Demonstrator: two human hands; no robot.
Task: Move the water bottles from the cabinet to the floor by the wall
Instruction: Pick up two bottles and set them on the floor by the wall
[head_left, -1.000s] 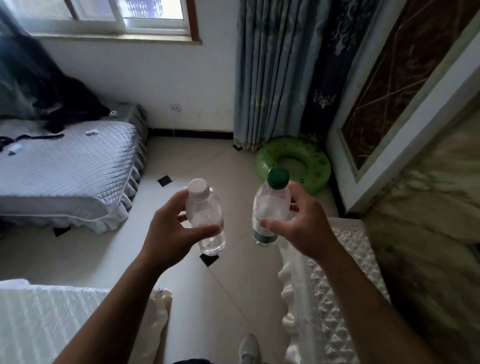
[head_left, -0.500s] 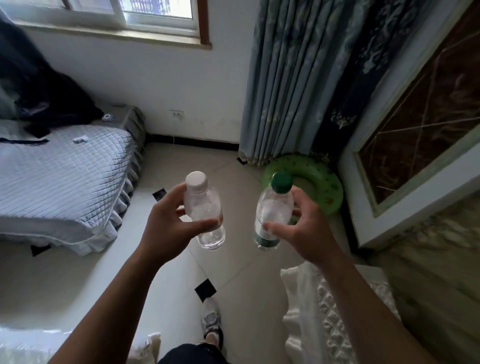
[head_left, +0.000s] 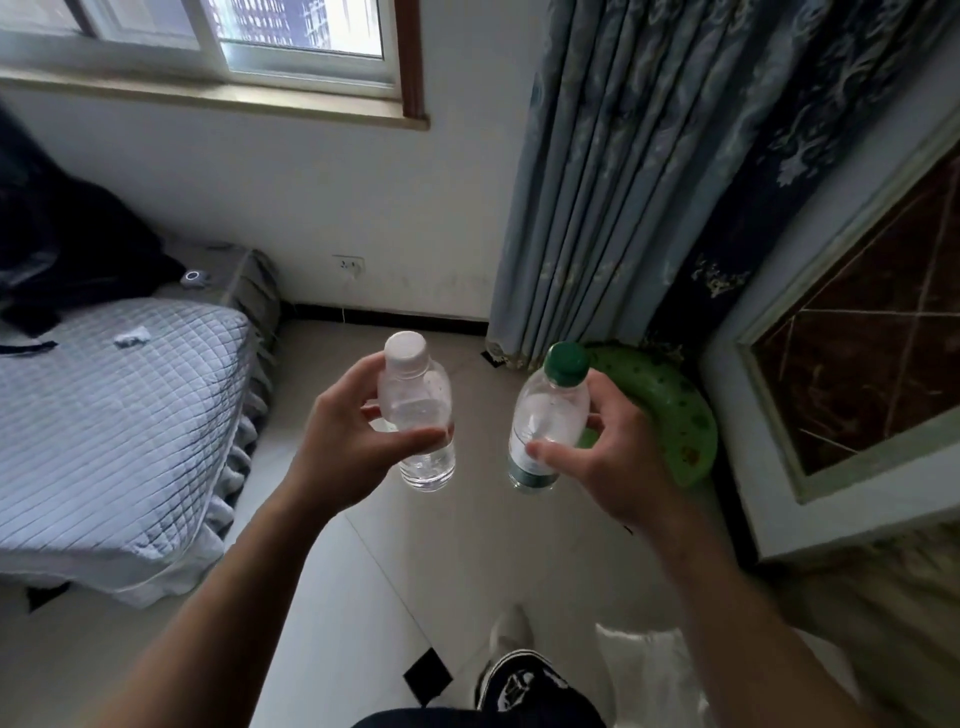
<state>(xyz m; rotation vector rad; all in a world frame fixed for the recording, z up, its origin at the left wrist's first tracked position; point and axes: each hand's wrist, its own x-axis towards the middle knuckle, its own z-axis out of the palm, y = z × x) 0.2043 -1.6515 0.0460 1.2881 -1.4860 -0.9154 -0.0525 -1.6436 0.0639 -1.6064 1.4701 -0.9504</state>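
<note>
Holding both upright, probably for a clean set-down: the left hand (head_left: 353, 447) grips the white-capped bottle (head_left: 415, 410) and the right hand (head_left: 613, 467) the green-capped bottle (head_left: 545, 421), both in the air, short of the wall (head_left: 311, 208).

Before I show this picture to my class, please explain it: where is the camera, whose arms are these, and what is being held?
There is no machine: a person wears one wide-angle camera on the head, looking forward and down, so the bare arms are their own. The left grip, simply the left hand, curls round a clear white-capped bottle. The right grip holds a clear green-capped bottle. Both bottles are roughly upright in the air above the tiled floor, not yet set down. Nearby are a quilted bed on the left, and a blue curtain with a green inflatable ring at its foot.
</note>
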